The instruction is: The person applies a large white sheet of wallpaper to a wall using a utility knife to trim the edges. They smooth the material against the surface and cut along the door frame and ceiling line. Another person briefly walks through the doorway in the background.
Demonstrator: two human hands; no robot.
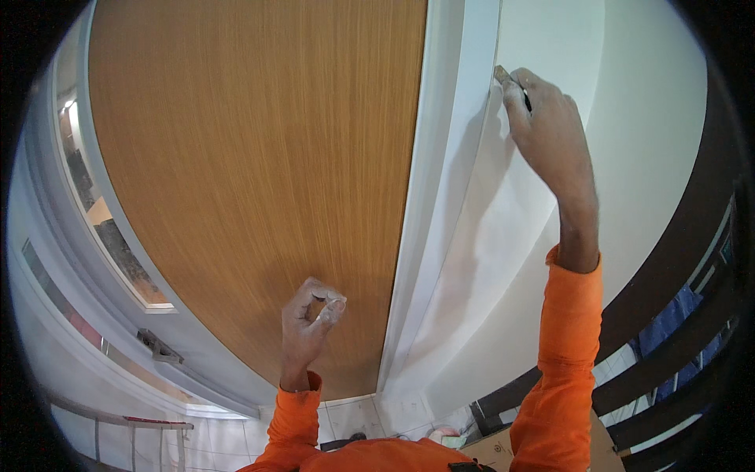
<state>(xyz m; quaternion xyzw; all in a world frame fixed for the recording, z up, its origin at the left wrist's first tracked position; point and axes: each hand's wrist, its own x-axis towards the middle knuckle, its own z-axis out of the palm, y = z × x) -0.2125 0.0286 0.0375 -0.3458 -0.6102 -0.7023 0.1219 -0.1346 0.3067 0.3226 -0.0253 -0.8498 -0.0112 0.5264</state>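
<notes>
My right hand [548, 118] is raised at the upper right, closed on a small yellowish-brown piece [502, 75] whose kind I cannot make out. Its tip meets the line where the white door frame [464, 102] joins the white wall [543, 31]. White dust or paste coats the thumb and fingers. Lower down, my left hand [313, 315] is in front of the wood-grain door panel [259, 157]. Its thumb and fingertips come together in a ring, whitened too; whatever they may hold is too small to tell.
At the left stands a white framed glazed panel [110, 228] with a metal handle [160, 346]. A railing [134, 422] curves at the lower left above the tiled floor [354, 421]. Dark slats [661, 362] with blue cloth [668, 322] behind them and a cardboard sheet [491, 452] lie lower right.
</notes>
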